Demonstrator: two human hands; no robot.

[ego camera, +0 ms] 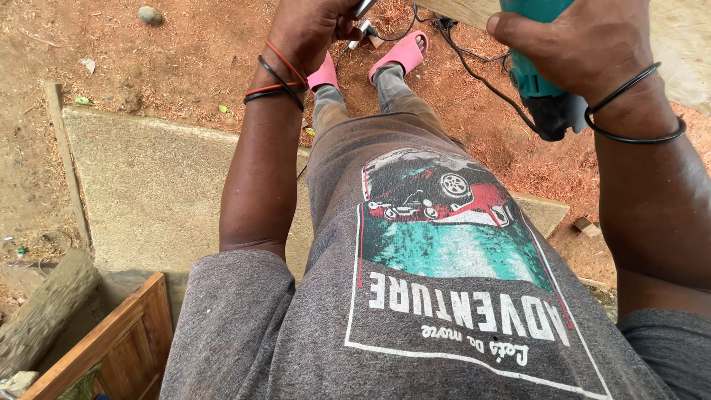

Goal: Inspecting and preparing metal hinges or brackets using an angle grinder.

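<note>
the right hand (pixel 592 44) is seen at the top right, and its fingers are wrapped around the body of a teal power tool (pixel 537 78). only the dark rear end of the tool and a part of its teal housing are visible; the working end is cut off by the top edge, so the kind of tool cannot be told. a black cable (pixel 481 78) is led from the tool down over the red soil (pixel 185 52).

the left hand (pixel 311 26) is held at the top centre, and its fingers are curled together around a small metal piece (pixel 364 7). most of this piece is hidden in the fist or cut off, so it is hard to make out. black and red bands (pixel 278 85) are worn on this wrist, and black bands (pixel 629 111) on the right one.

a pale wooden board (pixel 463 11) is seen just beside the tool, mostly out of frame. below, pink sandals (pixel 404 52) are partly covered by the left arm. a concrete slab (pixel 148 192) and a wooden frame (pixel 111 341) are seen on the left side.
</note>
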